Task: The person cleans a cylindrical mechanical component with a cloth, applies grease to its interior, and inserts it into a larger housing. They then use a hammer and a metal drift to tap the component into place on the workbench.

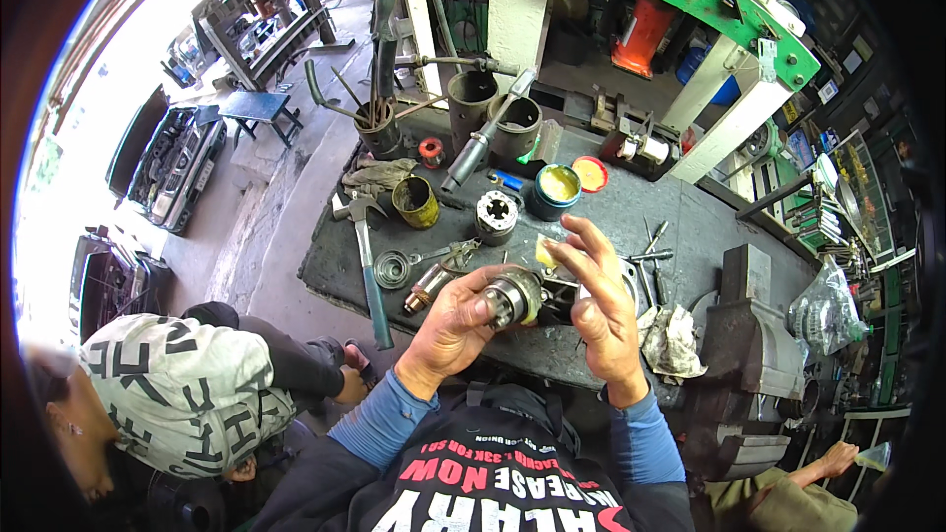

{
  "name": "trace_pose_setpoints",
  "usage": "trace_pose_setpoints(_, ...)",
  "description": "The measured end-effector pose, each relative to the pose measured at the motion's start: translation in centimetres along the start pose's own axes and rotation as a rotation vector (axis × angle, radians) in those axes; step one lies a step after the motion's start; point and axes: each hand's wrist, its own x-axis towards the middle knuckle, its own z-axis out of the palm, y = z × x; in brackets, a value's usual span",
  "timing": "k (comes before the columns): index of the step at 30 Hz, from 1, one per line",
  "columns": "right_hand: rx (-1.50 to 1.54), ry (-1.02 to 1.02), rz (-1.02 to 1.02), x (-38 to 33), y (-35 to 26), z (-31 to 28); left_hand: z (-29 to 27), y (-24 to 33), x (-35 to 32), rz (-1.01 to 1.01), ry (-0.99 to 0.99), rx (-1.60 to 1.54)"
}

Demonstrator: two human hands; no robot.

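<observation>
Metal, dark and toothless-looking from here, the round part (514,298) sits in my left hand (451,327), fingers curled round it, thumb across its end, probably to steady it over the bench (631,212). Just to its right, my right hand (609,320) is half open, fingers spread; it carries only a yellow dab (545,252), likely grease, at a fingertip. Farther off, the tub (559,187) stands uncapped, presumably for easy dipping, red lid (591,173) beside it.

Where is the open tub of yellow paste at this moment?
In the head view, the tub stands right of centre on the workbench, beyond the right hand, just left of the red lid.
</observation>
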Motion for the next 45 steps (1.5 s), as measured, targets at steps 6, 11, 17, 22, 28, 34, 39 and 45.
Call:
trace_pose_setpoints(6, -0.381, -0.209, -0.163, 1.9, -1.8, -0.6, 0.2, 1.0, 0.0, -0.018, 0.02, 0.204)
trace_pose_setpoints(11, -0.489, -0.283, -0.184, 1.7, -2.7, -0.7, 0.3, 1.4, -0.1, -0.007, 0.039, 0.19)
trace_pose_setpoints(17, -0.185, -0.244, -0.049, -0.7, -2.5, -1.8, -0.3, 1.6, -0.4, -0.031, -0.006, 0.086)
trace_pose_setpoints(22, 0.261, -0.199, 0.07, 0.8, 1.2, -0.8, 1.1, 1.7, -0.2, -0.127, -0.102, 0.047)
trace_pose_setpoints(28, 0.931, -0.383, 0.317, 0.4, 3.8, 1.4, 0.5, -0.4, -0.8, -0.16, -0.09, -0.008)
trace_pose_setpoints(34, 1.065, -0.383, 0.32, -0.1, 3.9, 1.8, 0.0, -1.4, -1.3, -0.123, -0.098, -0.078)
trace_pose_setpoints(39, 1.078, -0.346, 0.342, -0.6, 3.2, 1.7, 0.2, -1.0, -1.2, -0.143, -0.168, -0.058)
trace_pose_setpoints(45, 0.899, -0.283, 0.237, -1.2, 2.9, 1.4, 0.3, -1.7, -1.4, -0.127, -0.121, -0.029)
